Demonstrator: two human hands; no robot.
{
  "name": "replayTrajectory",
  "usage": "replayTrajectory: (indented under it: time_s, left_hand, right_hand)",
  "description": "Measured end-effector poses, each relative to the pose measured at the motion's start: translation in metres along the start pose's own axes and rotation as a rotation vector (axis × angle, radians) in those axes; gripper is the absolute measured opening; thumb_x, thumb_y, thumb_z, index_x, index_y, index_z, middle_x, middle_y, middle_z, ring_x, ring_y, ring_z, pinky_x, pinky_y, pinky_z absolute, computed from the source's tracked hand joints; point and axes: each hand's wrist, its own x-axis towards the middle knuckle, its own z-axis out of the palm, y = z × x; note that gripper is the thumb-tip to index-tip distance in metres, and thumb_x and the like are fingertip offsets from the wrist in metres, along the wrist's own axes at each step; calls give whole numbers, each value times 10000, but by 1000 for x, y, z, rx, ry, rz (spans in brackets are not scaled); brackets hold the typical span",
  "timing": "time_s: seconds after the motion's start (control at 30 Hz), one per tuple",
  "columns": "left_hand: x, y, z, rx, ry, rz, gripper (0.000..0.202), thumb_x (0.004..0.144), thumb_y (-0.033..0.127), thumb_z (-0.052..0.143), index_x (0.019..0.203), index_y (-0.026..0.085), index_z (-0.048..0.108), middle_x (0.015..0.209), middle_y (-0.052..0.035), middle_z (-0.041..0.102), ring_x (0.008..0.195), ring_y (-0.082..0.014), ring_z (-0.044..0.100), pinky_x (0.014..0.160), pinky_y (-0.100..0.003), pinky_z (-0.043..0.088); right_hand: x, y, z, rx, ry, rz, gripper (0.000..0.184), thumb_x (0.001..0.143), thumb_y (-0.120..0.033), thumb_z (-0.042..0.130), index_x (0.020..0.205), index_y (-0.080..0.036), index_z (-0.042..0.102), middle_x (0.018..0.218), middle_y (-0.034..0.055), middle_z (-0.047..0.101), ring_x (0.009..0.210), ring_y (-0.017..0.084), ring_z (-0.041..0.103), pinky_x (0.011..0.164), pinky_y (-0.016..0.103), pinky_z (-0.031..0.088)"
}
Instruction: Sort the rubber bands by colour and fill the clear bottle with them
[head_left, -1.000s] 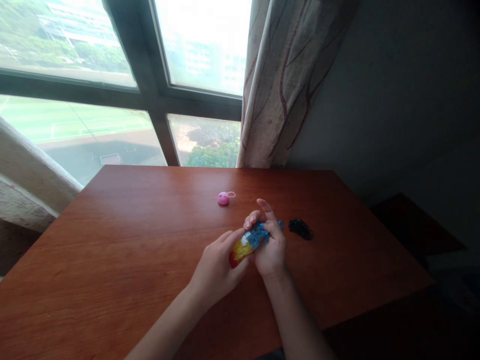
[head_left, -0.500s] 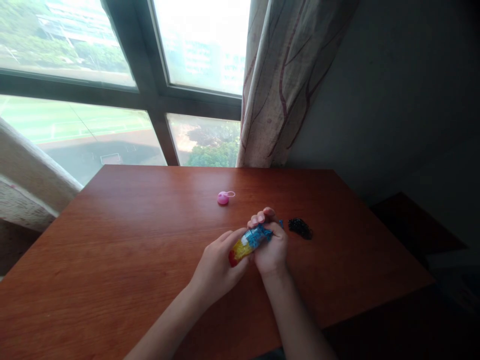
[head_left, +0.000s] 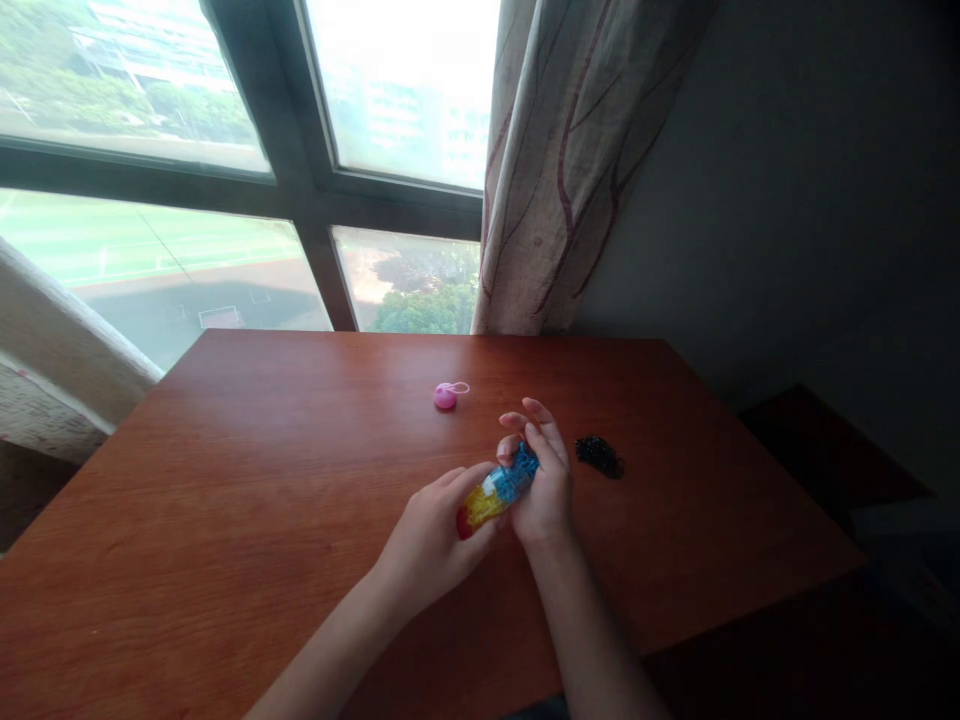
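Head view, and a red-yellow-blue transparent bottle (head_left: 486, 496) is clamped in the left hand's (head_left: 433, 525) grip, tilted above the brown wooden tabletop (head_left: 262, 480); its blue end is met by the right hand (head_left: 546, 490), grip unreadable. A pink looped cap (head_left: 445, 398) and black tangle (head_left: 598, 456) are daylit by the window (head_left: 409, 90), edged by a patterned curtain (head_left: 555, 160).

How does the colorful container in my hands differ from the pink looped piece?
The colorful container shows red, yellow and blue; the pink looped piece is all pink. The container is long, the pink piece short and domed. The container is held tilted in the left hand; the pink piece rests on the table. Both look rounded.
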Motion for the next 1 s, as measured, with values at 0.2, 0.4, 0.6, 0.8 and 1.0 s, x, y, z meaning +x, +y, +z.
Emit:
replayTrajectory:
  time_s: [0.2,0.4,0.6,0.8,1.0]
  left_hand:
    - [0,3,-3,-14,-1,-9,500,786,119,586,1272,237,576,1169,-62,675,1007,-213,645,889,-319,486]
    - [1,5,-6,-68,19,-27,494,772,105,601,1251,227,608,1109,-53,703,979,-206,653,892,-307,488]
    - [1,0,-4,-26,25,-24,481,779,134,595,1254,209,602,1144,-70,695,1001,-220,661,904,-317,499]
    - [-2,-1,-7,79,2,-1,514,799,159,571,1308,231,555,1122,-76,683,951,-223,671,865,-320,520]
    - [-2,2,-14,132,-54,46,531,784,158,563,1309,234,555,1167,-88,661,987,-242,671,875,-329,527]
  right_hand:
    - [1,0,-1,-19,-90,15,243,714,-113,568,921,-194,666,976,49,732,598,97,581,520,215,390]
    - [1,4,-3,-28,-130,-23,320,616,-70,498,826,-200,702,848,28,725,680,138,612,578,247,413]
    - [-1,4,-3,-32,-207,-7,307,643,-96,484,815,-193,719,819,39,712,703,157,625,594,262,419]
    - [-3,1,-1,-128,-217,21,233,869,-275,514,941,-183,716,836,55,715,744,165,636,627,260,454]
    - [-1,-7,-5,-185,-348,202,492,940,-576,441,1034,-175,709,964,89,725,869,175,644,779,279,488]
